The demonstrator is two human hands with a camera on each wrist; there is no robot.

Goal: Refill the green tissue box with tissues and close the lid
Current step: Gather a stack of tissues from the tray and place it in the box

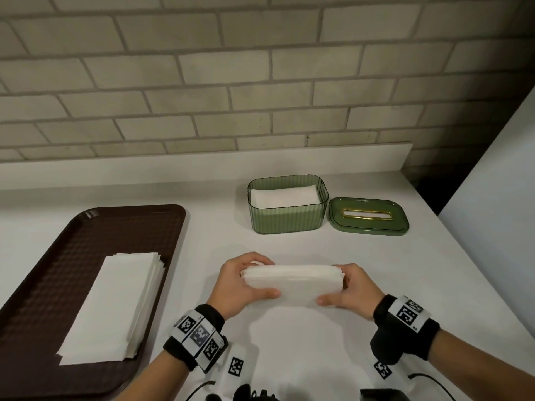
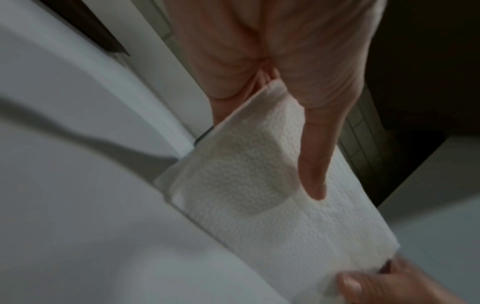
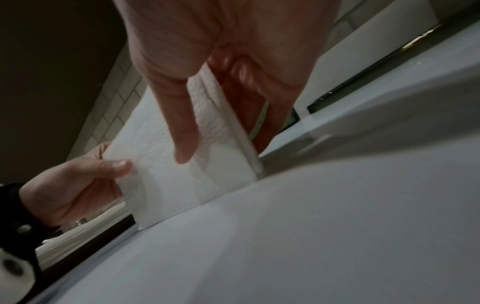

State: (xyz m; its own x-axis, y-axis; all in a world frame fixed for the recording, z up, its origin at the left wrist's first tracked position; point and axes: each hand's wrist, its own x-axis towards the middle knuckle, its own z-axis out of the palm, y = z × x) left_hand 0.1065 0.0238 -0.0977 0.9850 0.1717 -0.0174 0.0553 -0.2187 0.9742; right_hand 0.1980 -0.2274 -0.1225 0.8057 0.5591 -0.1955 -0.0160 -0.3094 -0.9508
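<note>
Both hands hold a white tissue stack (image 1: pixel 292 280) on its edge on the counter, in front of me. My left hand (image 1: pixel 246 282) grips its left end, thumb on the near face. My right hand (image 1: pixel 348 290) grips the right end the same way. The wrist views show each thumb pressed on the stack (image 2: pixel 259 185) (image 3: pixel 182 168), fingers behind it. The green tissue box (image 1: pixel 288 208) stands open further back with white tissues inside. Its green lid (image 1: pixel 369 217) with a gold-rimmed slot lies flat on the counter to the box's right.
A dark brown tray (image 1: pixel 58 256) at the left holds another stack of white tissues (image 1: pixel 115 308). A brick wall (image 1: pixel 231 82) and a low white ledge run along the back. The counter's right edge (image 1: pixel 463 256) drops off beyond the lid.
</note>
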